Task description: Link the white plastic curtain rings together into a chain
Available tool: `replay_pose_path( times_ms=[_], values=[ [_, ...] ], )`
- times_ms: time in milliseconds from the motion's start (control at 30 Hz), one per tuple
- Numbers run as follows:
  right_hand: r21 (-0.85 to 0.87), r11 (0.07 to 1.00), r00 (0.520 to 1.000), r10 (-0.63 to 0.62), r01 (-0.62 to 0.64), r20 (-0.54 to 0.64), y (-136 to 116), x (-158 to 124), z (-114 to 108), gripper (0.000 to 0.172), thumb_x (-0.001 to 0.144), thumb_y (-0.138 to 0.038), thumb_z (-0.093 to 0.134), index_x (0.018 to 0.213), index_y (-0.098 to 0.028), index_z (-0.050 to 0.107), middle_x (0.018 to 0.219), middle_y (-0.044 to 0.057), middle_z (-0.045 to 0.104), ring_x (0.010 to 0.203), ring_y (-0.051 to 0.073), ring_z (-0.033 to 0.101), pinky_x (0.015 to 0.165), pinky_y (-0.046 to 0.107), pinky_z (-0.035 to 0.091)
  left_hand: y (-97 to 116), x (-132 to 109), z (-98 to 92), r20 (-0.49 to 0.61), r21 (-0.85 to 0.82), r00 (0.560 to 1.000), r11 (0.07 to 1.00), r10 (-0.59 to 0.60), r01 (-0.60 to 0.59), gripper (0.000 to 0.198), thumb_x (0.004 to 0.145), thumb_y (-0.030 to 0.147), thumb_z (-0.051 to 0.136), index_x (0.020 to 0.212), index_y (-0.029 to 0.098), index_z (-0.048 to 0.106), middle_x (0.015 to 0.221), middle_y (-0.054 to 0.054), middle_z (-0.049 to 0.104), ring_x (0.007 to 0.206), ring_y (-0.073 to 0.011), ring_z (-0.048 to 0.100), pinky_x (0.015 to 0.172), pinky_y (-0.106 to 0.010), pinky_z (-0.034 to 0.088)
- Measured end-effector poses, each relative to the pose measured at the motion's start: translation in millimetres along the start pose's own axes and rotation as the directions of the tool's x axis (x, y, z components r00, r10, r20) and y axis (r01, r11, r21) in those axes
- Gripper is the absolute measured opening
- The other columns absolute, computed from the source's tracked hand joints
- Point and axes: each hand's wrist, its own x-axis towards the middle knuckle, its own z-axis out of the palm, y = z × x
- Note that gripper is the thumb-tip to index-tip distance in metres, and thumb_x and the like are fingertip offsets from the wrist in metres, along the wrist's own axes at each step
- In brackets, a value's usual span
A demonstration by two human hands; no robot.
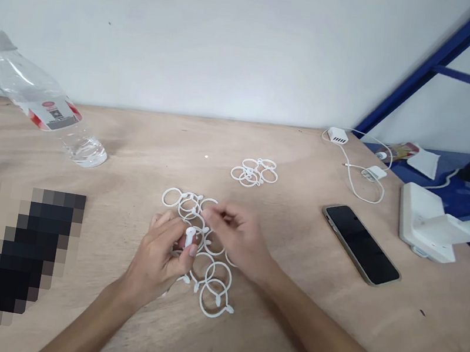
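Note:
Between the thumb and fingers of my left hand (161,247) is a small white plastic piece (189,239) with a rounded head and a short stem. My right hand (238,236) is closed, its bent fingers at the edge of a white ring (209,200); the contact is partly hidden. Around and under both hands lie several thin white plastic rings with small tabs, overlapping loosely. Some of these, such as a white ring (212,315), lie nearer to me, and others are covered by my fingers.
Farther back is a smaller cluster of white rings (255,186). A clear bottle (57,112) is at the left, near a pixelated dark object (21,255). On the right are a phone (362,244), a white charging stand (420,217), and a charger block (338,135) with cables.

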Motion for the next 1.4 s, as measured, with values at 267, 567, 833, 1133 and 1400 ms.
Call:
replay_pose_path(
  times_ms=[267, 567, 833, 1133, 1400],
  values=[
    [-0.873, 0.483, 0.958, -0.208, -0.074, -0.196, 52, 35, -71, 0.037, 0.088, -0.024, 0.047, 0.121, -0.017, 0.064, 0.094, 0.014, 0.057, 0.086, 0.028, 0.055, 0.079, 0.044, 0.044, 0, 1, -1.9, -0.085, 0.203, 0.996, 0.979, 0.026, -0.008, 0.013, 0.083, 0.029, 0.060, 0.088, 0.017, 0.062, 0.072, -0.003, 0.063, 0.074, -0.0206, 0.050, 0.069, -0.034, 0.037],
    [-0.465, 0.885, 0.916, -0.168, -0.022, -0.363, 51, 38, -68, 0.011, 0.079, -0.029, 0.059, 0.080, -0.021, 0.066, 0.087, 0.006, 0.055, 0.084, 0.023, 0.051, 0.085, 0.040, 0.040, 2, -1, -1.1, -0.085, 0.172, 0.994, 0.982, -0.064, 0.078, 0.034, 0.081, 0.039, 0.065, 0.108, 0.019, 0.063, 0.091, -0.006, 0.068, 0.085, -0.0232, 0.055, 0.078, -0.038, 0.040],
    [0.018, 0.995, 0.928, 0.100, -0.100, -0.358, 29, 41, -80, 0.034, 0.076, -0.055, 0.055, 0.069, -0.023, 0.045, 0.063, -0.004, 0.040, 0.049, 0.011, 0.034, 0.047, 0.027, 0.032, 2, 1, -2.1, -0.078, 0.137, 0.994, 0.986, -0.081, 0.091, 0.021, 0.087, 0.033, 0.056, 0.101, 0.019, 0.064, 0.087, -0.005, 0.067, 0.082, -0.0217, 0.052, 0.076, -0.037, 0.037],
    [0.388, 0.905, 0.979, 0.201, -0.172, -0.034, -1, 8, -35, 0.019, 0.082, -0.040, 0.062, 0.080, -0.023, 0.054, 0.069, -0.004, 0.051, 0.052, 0.010, 0.041, 0.048, 0.024, 0.035, 0, -1, -4.0, -0.091, 0.065, 0.994, 0.995, -0.066, 0.072, 0.025, 0.094, 0.033, 0.044, 0.098, 0.018, 0.064, 0.086, -0.006, 0.067, 0.081, -0.0208, 0.051, 0.076, -0.037, 0.037],
    [-0.461, 0.580, 0.740, -0.543, 0.672, 0.396, -5, -20, 12, 0.022, 0.091, -0.009, 0.042, 0.091, -0.017, 0.063, 0.081, 0.007, 0.061, 0.073, 0.016, 0.052, 0.063, 0.028, 0.045, 3, -1, -6.0, -0.042, -0.183, 0.994, 0.979, -0.100, 0.091, 0.051, 0.099, 0.046, 0.017, 0.079, 0.018, 0.055, 0.076, -0.004, 0.057, 0.075, -0.0195, 0.045, 0.074, -0.036, 0.035]
  ],
)
